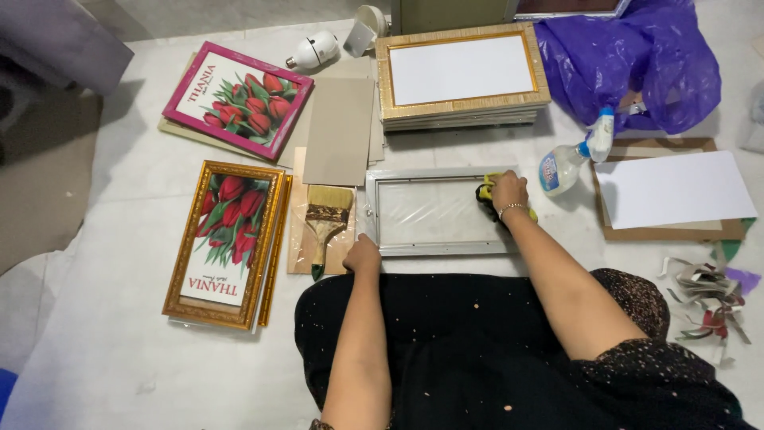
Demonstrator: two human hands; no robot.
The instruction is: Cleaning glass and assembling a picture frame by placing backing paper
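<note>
A silver picture frame [398, 179] with a glass pane lies flat on the floor in front of me. My right hand [508, 191] presses a yellow cloth [487, 181] onto the glass near the frame's right end. My left hand [362, 256] rests on the frame's near left corner, fingers curled, holding it down. A spray bottle [569, 163] lies on its side just right of the frame. A wide paintbrush [326, 219] lies on a board left of the frame.
A gold-framed tulip picture [227, 239] and a pink-framed one [239, 95] lie at left. Grey cardboard sheets [338, 127], a stack of gold frames [461, 76], a purple plastic bag [637, 56], white paper on cardboard [672, 191], and paper scraps [708, 299] surround me.
</note>
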